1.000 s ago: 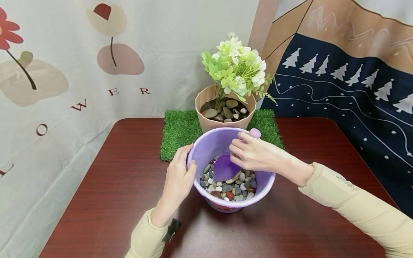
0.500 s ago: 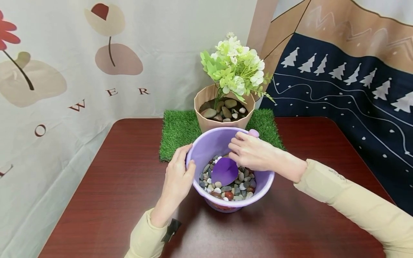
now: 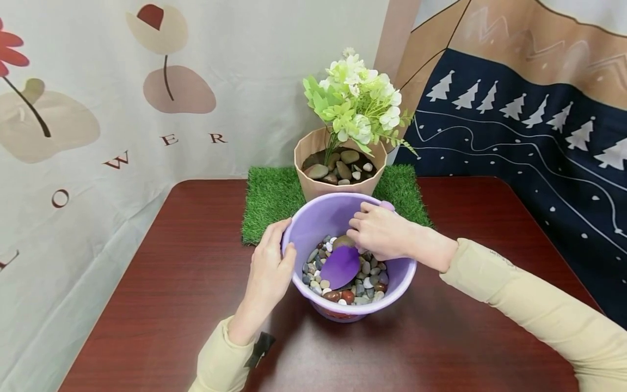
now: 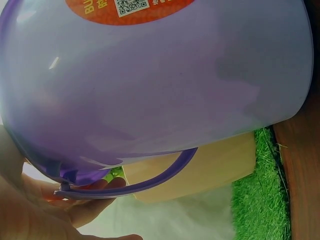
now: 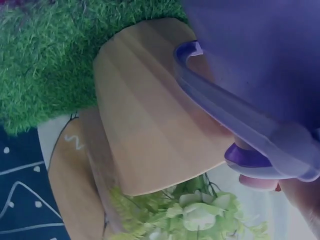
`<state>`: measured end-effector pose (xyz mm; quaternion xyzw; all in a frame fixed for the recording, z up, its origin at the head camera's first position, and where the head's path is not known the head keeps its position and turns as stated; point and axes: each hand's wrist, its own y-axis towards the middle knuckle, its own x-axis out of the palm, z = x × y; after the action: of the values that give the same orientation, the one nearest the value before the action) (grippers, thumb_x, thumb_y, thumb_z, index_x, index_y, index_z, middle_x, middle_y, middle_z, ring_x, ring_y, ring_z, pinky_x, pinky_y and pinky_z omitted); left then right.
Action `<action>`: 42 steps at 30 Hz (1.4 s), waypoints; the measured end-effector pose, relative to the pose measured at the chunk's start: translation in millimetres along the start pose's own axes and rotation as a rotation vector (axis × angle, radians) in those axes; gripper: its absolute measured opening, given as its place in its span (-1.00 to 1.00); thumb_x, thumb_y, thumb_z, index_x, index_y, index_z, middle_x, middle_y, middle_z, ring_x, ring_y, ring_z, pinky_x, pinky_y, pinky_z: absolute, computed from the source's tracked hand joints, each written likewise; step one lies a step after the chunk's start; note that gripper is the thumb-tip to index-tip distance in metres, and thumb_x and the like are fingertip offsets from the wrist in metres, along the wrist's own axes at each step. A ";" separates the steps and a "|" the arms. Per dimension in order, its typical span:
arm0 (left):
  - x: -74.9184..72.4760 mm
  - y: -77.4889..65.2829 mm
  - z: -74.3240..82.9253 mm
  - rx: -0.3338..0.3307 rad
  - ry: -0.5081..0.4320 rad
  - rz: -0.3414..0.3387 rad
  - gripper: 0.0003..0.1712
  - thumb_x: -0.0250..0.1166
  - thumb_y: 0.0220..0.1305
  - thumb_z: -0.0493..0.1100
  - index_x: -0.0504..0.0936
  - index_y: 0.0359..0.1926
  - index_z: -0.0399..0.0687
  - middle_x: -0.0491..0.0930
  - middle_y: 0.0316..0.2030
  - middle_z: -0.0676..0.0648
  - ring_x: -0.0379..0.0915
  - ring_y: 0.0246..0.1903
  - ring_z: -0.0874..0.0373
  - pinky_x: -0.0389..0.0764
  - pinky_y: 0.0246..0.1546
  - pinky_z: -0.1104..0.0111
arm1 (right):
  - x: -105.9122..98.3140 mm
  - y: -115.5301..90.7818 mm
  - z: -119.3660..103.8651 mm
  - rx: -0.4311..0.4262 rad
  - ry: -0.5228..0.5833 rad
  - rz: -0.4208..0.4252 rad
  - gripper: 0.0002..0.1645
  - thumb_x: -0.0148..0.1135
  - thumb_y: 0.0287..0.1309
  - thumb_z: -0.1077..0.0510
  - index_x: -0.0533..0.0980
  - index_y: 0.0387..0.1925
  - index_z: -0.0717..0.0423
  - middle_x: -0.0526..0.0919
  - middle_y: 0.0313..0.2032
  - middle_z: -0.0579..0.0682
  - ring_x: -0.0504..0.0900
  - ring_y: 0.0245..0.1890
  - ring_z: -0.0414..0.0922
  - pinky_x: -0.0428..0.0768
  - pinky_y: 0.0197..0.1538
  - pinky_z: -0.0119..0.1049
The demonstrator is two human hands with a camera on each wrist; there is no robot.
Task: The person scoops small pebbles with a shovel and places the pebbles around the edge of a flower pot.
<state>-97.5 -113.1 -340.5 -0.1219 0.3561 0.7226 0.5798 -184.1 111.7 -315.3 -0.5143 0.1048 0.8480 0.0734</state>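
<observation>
A lilac bucket stands on the table in the middle of the head view, with mixed pebbles over its bottom. My left hand grips the bucket's left rim. The left wrist view shows its fingers around the rim near the carrying handle. Inside the bucket, my right hand holds a purple trowel by its handle, whose pale knob shows above the fist. The trowel's blade lies against the pebbles, pointing front-left. A larger brown stone sits just behind the blade.
Behind the bucket, a peach flowerpot with stones and a white-flowered plant stands on a green turf mat. The dark red table extends to both sides. Printed curtains hang at the back and right.
The trowel's blade has shifted down and slightly toward the front-left over the pebbles, uncovering the brown stone behind it. My right hand and forearm have lowered slightly; the left hand keeps its place.
</observation>
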 end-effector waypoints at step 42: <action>-0.5 -0.6 -1.6 -0.005 -0.007 0.001 -0.48 0.09 0.11 -0.26 0.42 0.16 -0.12 0.47 0.09 -0.08 0.48 0.00 -0.03 0.49 -0.03 0.09 | 1.4 -1.0 9.2 -0.048 0.242 0.129 -0.80 0.26 -0.02 -0.02 0.45 -0.47 -0.02 0.48 -0.49 -0.15 0.40 -0.44 -0.15 0.30 -0.21 -0.30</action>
<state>-97.1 -114.5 -341.6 -0.1204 0.3524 0.7243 0.5803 -192.4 115.0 -312.6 -0.6066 0.1257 0.7850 -0.0068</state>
